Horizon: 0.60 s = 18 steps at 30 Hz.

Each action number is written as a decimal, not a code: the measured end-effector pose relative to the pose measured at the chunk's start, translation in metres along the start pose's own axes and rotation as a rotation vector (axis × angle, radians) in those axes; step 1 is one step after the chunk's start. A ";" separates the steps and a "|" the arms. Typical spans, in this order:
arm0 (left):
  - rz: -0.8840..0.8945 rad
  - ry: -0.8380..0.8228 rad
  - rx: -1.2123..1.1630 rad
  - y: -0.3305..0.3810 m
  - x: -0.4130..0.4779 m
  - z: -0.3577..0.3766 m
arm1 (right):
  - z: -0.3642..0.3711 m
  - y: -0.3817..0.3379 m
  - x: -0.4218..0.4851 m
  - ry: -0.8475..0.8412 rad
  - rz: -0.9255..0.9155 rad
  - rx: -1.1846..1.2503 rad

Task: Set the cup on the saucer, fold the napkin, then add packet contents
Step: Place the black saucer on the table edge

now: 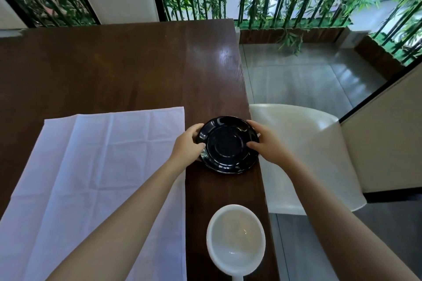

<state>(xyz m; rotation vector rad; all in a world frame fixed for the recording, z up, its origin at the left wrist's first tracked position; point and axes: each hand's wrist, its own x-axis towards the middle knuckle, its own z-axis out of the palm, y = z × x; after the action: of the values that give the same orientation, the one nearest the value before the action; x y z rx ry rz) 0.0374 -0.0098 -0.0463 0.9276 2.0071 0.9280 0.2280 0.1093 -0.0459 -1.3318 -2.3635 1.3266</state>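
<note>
The napkin point(98, 180) lies to the left of the left hand, spread flat and fully unfolded on the table point(114, 64), with its crease lines showing. The left forearm crosses over its right edge. The folding step is judged not yet started.

The left hand point(188, 145) grasps the left rim of the saucer point(228, 145), thumb on top of the rim and fingers curled around its outer edge. The saucer sits between the two hands, near the right edge of the table. Whether it rests fully on the surface or is slightly lifted cannot be determined.

The right hand point(265, 145) grasps the right rim of the saucer in the same manner, thumb on the upper face.

The cup point(236, 240) stands behind both hands, closer to the person, upright, well apart from the saucer and untouched. Its interior appears empty.

Status, as a judgement: the saucer is being positioned; no task step is complete. Remaining: set the cup on the saucer, fold the napkin, add the packet contents. No packet is visible.

A white chair point(303, 155) stands just right of the right hand, beyond the table edge.
</note>
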 end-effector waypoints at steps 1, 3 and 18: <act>-0.007 -0.006 -0.028 0.001 -0.002 -0.002 | 0.000 -0.001 -0.001 0.001 -0.007 0.002; -0.015 -0.011 -0.077 0.003 -0.007 -0.005 | -0.001 -0.005 -0.002 0.003 -0.025 0.003; -0.009 0.053 -0.240 0.041 -0.065 -0.076 | -0.014 -0.089 -0.035 0.096 -0.162 0.135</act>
<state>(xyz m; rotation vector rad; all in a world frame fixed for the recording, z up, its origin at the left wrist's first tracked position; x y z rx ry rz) 0.0183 -0.0667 0.0440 0.7676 1.8900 1.1698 0.1994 0.0714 0.0389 -1.1147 -2.2222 1.3188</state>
